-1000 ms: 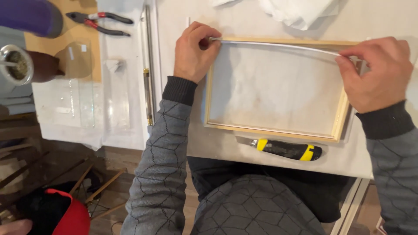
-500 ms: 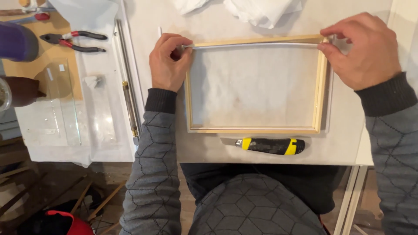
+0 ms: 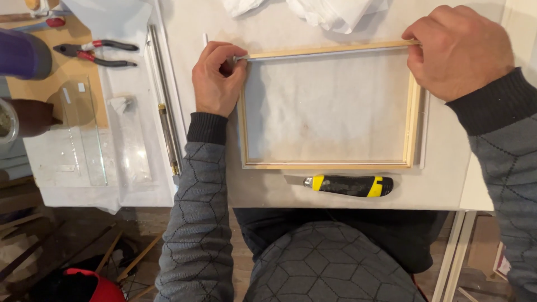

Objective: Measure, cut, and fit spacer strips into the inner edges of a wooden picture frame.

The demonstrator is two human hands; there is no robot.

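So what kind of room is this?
Probably a craft or framing workshop: a wooden frame lies on a paper-covered table, with a utility knife and pliers nearby.

Open room is left inside the frame (image 3: 414, 120). The near edge is blocked by a knife (image 3: 348, 185), the far side by crumpled paper (image 3: 330, 11).

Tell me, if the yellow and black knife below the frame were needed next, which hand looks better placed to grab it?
Probably the right hand. The utility knife lies under the wooden frame with its handle toward the right side and its blade pointing left. Both hands pinch the thin strip, and the left hand sits slightly farther away.
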